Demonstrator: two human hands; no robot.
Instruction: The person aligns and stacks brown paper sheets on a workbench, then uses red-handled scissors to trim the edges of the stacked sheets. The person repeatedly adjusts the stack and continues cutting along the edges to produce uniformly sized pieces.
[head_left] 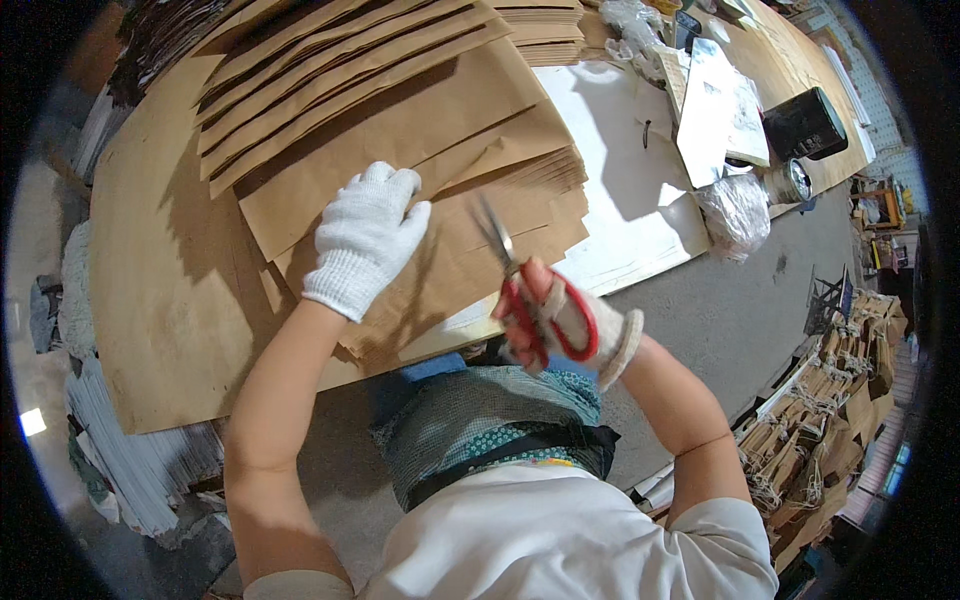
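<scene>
My left hand (366, 237), in a white knit glove, lies flat on a fanned stack of brown paper sheets (400, 150), pressing on the sheet near its lower edge. My right hand (560, 318), also gloved, grips red-handled scissors (525, 290). The blades point up and away over the right corner of the stack and look nearly closed. The stack rests on a large brown board (170, 290) on the workbench.
A white sheet (630, 190) lies right of the stack. Beyond it are papers, a crumpled clear plastic bag (738, 212), a tape roll (790, 182) and a black box (805, 122). More brown stacks (540, 25) sit at the back. Bundled paper bags (820, 420) pile up on the floor at right.
</scene>
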